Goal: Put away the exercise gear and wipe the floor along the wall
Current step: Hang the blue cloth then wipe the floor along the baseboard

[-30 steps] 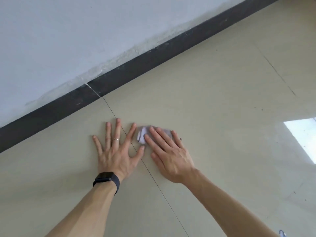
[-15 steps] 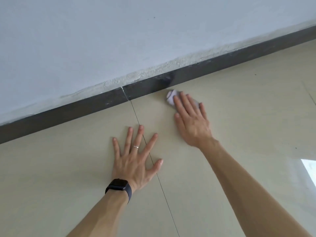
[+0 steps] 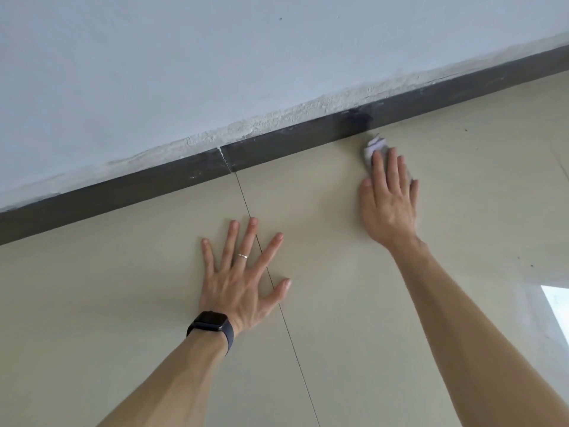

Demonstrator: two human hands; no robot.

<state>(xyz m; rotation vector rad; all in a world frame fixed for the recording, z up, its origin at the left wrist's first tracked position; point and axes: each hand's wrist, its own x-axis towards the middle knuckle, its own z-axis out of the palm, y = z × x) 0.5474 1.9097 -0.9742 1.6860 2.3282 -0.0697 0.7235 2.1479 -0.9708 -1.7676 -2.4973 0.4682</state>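
Observation:
A small pale folded cloth (image 3: 373, 147) lies on the beige tiled floor (image 3: 323, 288), right against the dark skirting board (image 3: 277, 141) of the wall. My right hand (image 3: 388, 195) presses flat on the cloth, fingers pointing at the wall, with only the cloth's far end showing past the fingertips. My left hand (image 3: 243, 272) rests flat on the floor with fingers spread, across a tile joint; it has a ring and a black wristwatch. No exercise gear is in view.
The white wall (image 3: 215, 66) has rough, flaking plaster just above the skirting. A darker smudge (image 3: 357, 118) marks the skirting beside the cloth. A bright window reflection (image 3: 557, 306) lies on the floor at the right edge.
My right hand has slid the cloth away from the left hand, up to the skirting and then rightwards along it. My left hand has stayed planted on the floor.

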